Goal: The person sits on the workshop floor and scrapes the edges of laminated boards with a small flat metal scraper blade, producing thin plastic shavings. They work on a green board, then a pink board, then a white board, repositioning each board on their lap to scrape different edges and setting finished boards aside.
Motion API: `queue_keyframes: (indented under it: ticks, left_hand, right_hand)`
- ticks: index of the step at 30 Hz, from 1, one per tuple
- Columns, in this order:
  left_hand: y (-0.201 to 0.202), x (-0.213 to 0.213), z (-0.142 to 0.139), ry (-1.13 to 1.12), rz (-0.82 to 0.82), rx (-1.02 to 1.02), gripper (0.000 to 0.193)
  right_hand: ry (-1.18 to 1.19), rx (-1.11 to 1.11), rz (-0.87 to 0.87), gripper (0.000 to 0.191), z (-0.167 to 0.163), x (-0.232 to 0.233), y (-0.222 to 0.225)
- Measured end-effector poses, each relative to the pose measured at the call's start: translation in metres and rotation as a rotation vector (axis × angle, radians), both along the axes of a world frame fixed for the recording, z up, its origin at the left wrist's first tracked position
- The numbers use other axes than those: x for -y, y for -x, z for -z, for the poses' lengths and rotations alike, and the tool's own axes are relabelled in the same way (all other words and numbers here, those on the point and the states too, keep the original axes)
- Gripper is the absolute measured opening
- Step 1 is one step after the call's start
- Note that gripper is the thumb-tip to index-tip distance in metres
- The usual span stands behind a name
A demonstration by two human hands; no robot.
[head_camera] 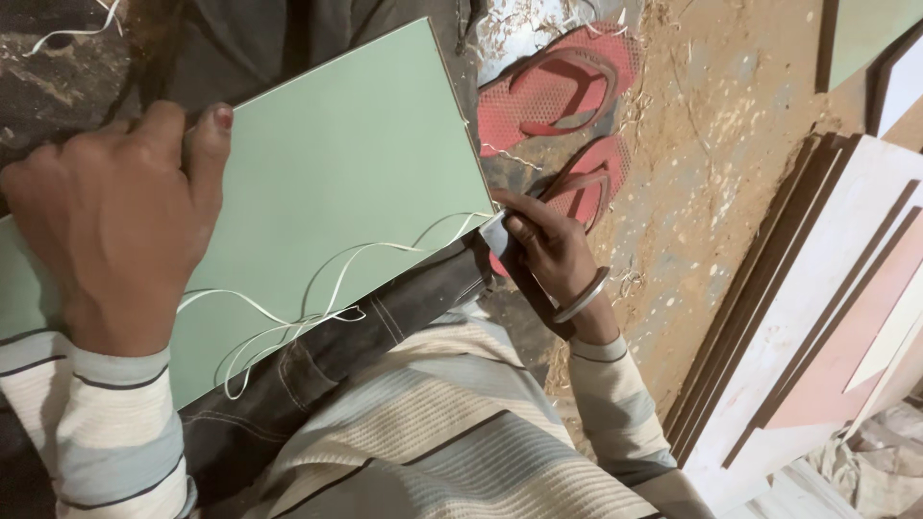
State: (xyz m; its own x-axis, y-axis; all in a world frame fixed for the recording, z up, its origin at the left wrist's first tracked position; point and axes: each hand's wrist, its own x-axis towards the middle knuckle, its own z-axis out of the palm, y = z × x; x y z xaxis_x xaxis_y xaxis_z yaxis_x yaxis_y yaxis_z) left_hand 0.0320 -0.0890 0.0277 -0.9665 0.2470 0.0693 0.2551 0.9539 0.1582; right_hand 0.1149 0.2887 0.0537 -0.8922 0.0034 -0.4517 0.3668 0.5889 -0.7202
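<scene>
A sawdust-strewn floor (711, 183) is seen beneath. The green panel (356, 163) is pinned across the lap by the left hand (115, 221); a small blade (495, 229), seemingly, is pinched by the right hand (553, 255) at the panel's right corner.

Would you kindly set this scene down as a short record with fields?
Left hand: left hand grips the far edge of the green panel, which rests tilted on the lap
Right hand: right hand holds a flat metal blade against the panel's corner
Trimmings: thin white curls lie across the panel
Floor: pair of red sandals on dusty ground with shavings
Right side: stacked boards leaning together
Wrist: metal bangle on the right wrist
</scene>
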Motion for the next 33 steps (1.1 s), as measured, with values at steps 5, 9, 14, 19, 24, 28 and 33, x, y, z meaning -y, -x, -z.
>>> queue_keyframes:
  ticks: [5,9,14,19,24,28,33]
  left_hand:
    - [-0.006,0.003,0.008,-0.004,-0.020,-0.020,0.044]
    - [-0.008,0.006,0.012,-0.035,0.000,-0.046,0.041]
    - [-0.010,0.004,0.012,-0.152,-0.025,0.051,0.039]
    - [-0.013,0.002,0.015,-0.205,-0.068,0.102,0.043]
    - [-0.014,0.006,0.018,-0.147,-0.037,0.024,0.039]
    - [-0.007,0.008,0.015,-0.035,-0.013,-0.006,0.044]
    - [-0.005,0.006,0.012,-0.012,0.002,-0.020,0.047]
  right_hand:
    - [0.028,-0.072,-0.011,0.028,0.007,0.001,-0.006]
    - [-0.017,-0.110,0.157,0.029,0.014,0.020,-0.024]
    - [-0.008,-0.191,0.149,0.028,0.016,0.029,-0.028]
    - [-0.091,-0.286,-0.124,0.032,0.010,0.019,-0.010]
    - [-0.156,-0.104,-0.166,0.040,0.004,0.022,0.001]
    - [-0.201,0.023,-0.219,0.020,-0.005,0.024,0.001]
    - [-0.128,-0.050,-0.147,0.036,-0.017,0.015,-0.005]
